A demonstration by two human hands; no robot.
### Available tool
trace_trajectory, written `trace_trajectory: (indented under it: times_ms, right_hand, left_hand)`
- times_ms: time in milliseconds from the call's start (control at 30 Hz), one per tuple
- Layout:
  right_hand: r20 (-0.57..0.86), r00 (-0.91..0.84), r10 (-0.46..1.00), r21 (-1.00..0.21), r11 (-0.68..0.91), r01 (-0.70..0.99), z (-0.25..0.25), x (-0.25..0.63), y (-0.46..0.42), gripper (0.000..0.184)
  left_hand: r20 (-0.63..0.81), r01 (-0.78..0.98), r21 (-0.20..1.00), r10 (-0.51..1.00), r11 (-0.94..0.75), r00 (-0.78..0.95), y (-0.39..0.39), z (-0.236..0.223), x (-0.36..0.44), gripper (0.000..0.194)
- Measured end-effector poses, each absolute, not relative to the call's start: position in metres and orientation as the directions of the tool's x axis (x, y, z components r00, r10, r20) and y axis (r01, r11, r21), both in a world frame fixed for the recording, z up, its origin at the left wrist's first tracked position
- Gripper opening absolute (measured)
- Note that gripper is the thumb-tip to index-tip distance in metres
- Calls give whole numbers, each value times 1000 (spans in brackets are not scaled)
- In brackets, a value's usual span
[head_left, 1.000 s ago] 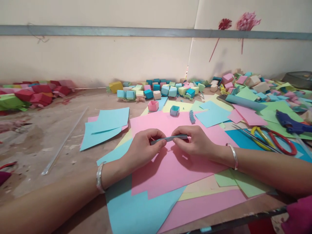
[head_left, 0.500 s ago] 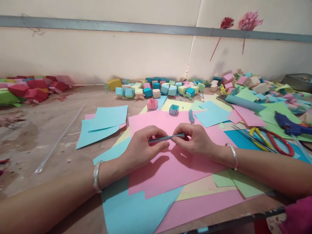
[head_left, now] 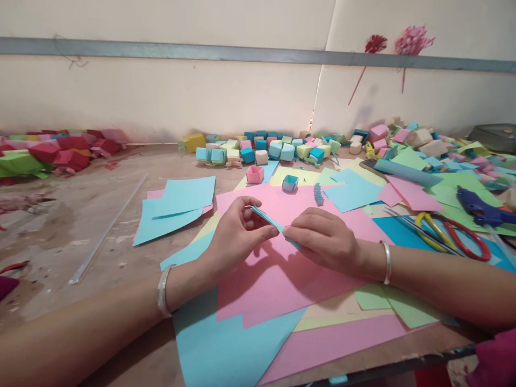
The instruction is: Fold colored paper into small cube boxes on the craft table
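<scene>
- Now L hand point(head_left: 241, 228) pinching folded blue paper point(head_left: 266, 216) btwn thumb & fingers
- R hand point(head_left: 324, 237) gripping its other end
- Paper's above lg pink sheet point(head_left: 274, 298)

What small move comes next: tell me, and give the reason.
Probably press the folded blue paper flatter with the right hand: that hand pinches its lower part, the left hand is at its upper end, and the edges there look layered rather than tightly closed.

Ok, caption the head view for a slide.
Left hand and right hand hold folded blue paper over a pink sheet, with a pink box and a blue box beyond.
</scene>
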State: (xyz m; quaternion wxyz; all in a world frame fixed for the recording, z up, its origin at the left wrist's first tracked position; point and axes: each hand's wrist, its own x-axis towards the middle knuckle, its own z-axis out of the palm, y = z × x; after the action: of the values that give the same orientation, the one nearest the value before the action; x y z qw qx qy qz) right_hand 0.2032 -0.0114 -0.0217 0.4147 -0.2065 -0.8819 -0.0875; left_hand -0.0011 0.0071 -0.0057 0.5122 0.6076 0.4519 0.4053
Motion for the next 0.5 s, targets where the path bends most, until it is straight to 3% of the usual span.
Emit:
trace_trajectory:
  times_ms: [100, 200, 267, 367, 500]
  right_hand:
    - [681, -690, 244, 212, 836, 506, -21, 205, -12, 18]
    - [667, -701, 250, 200, 847, 493, -21, 202, -12, 19]
    - [717, -647, 260, 67, 898, 434, -23, 198, -11, 18]
    - [728, -580, 365, -249, 929, 272, -27, 195, -9, 14]
    - [609, -512, 605, -557, 787, 267, -31, 196, -6, 7]
  left_hand:
    - [-96, -110, 984, 932, 143, 349, 5, -6, 0, 69]
    - [-149, -64, 981, 926, 182, 348, 5, -8, 0, 55]
    - [-160, 22, 986, 924, 162, 348, 5, -10, -1, 40]
    - [-127, 114, 989, 924, 92, 359, 3, -10, -1, 31]
    - [-38, 245, 969, 944, -46, 329, -2, -6, -1, 26]
